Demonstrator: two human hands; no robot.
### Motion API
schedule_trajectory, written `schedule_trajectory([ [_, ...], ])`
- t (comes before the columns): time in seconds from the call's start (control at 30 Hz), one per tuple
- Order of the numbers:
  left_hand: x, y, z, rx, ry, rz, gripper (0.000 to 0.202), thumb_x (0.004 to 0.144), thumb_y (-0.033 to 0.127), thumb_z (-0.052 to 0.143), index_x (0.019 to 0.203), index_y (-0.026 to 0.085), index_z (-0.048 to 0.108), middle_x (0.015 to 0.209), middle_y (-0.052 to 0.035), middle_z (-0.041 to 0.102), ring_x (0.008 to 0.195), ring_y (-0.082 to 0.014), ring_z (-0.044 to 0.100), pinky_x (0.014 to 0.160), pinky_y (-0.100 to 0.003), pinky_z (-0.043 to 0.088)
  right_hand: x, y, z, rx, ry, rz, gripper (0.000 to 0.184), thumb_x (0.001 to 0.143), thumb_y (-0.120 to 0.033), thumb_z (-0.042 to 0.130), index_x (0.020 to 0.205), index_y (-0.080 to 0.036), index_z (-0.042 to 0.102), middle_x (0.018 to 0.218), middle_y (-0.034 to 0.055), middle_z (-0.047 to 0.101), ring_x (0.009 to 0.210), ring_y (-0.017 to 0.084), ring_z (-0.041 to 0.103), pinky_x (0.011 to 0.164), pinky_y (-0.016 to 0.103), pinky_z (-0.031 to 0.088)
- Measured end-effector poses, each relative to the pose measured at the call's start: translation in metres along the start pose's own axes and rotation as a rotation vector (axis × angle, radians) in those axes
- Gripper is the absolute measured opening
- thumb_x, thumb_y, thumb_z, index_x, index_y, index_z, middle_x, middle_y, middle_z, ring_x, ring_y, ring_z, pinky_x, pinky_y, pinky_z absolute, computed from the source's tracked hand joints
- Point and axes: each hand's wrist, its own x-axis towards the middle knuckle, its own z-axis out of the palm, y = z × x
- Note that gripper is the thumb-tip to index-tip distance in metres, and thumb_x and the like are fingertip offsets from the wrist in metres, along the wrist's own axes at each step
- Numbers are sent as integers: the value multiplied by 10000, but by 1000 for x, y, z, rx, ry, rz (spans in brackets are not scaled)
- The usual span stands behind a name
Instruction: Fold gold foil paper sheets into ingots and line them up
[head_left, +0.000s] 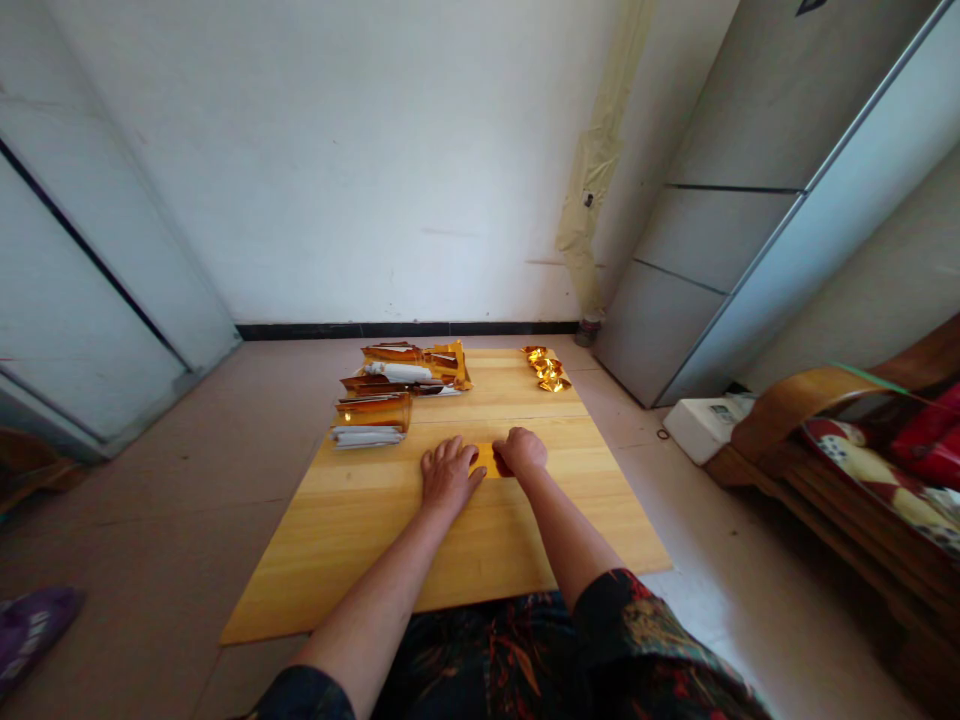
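Note:
A small shiny gold sheet lies on the wooden board between my hands. Its right end looks dark red where it rises or curls by my fingers. My left hand rests palm down over the sheet's left end, fingers spread. Curled at the opposite end is my right hand, its fingers closed on the sheet's edge. The fingertips of this hand are partly hidden. Stacks of folded gold and white paper stand at the board's far left, beyond my left hand.
Crumpled gold foil pieces lie at the board's far right corner. Behind the board is a white wall. A grey refrigerator stands to the right, near a white box and a wooden bench. A purple shoe is at lower left.

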Motion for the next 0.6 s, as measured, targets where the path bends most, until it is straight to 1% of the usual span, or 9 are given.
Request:
schedule_trajectory([
  [0.1,0,-4,3,4,-13,9,337,822,425,563,1150,347,579,1381,-42,459,1257,-272,370,1020,-472,253,2,7,-1,5,9,32,192,751,-304,585,848,-179,694,870,134,705,767,212,651,617,266,428],
  [0.17,-1,-6,4,1,-19,11,357,824,417,557,1175,357,578,1388,-39,456,1263,-277,368,1029,-471,254,-1,17,0,32,22,0,153,747,-256,584,841,-198,690,806,87,702,724,182,637,610,246,417],
  [0.2,-2,-6,4,0,-21,12,359,822,414,558,1175,356,583,1389,-37,457,1265,-276,368,1033,-466,257,-4,22,1,60,39,-61,148,751,-250,585,849,-209,688,794,62,697,710,165,626,612,236,414],
  [0.27,-4,-7,3,1,-17,24,363,815,418,563,1168,344,596,1386,-38,461,1268,-273,367,1037,-458,262,-14,35,3,128,77,-266,154,763,-270,603,885,-228,688,858,33,689,739,145,610,648,225,422],
  [0.33,-6,-7,2,-3,-8,51,375,807,447,565,1159,328,607,1379,-40,472,1274,-270,360,1041,-455,261,-25,47,6,179,97,-516,187,748,-297,654,918,-231,693,998,41,666,850,153,595,736,238,434],
  [0.4,-8,-8,0,-17,-12,74,417,779,502,582,1148,312,616,1374,-41,480,1278,-271,358,1047,-455,260,-35,57,7,181,107,-703,200,717,-297,704,903,-220,701,1067,60,642,961,184,562,837,276,422],
  [0.47,-9,-10,-1,-31,-32,91,488,729,555,617,1145,299,622,1374,-47,482,1278,-278,363,1052,-454,261,-41,63,7,162,89,-798,172,741,-298,700,893,-220,702,1059,62,640,969,190,545,872,299,405],
  [0.53,-9,-12,-2,-35,-52,103,547,685,576,652,1149,288,624,1371,-56,487,1275,-284,372,1054,-453,266,-43,67,7,141,77,-831,150,776,-295,676,907,-227,699,1050,57,641,960,187,539,879,311,392],
  [0.6,-8,-14,-2,-33,-56,113,560,675,570,665,1155,285,621,1368,-60,492,1272,-282,382,1054,-451,272,-41,67,7,122,79,-844,137,797,-288,661,917,-231,695,1044,53,642,956,182,535,878,310,381],
])
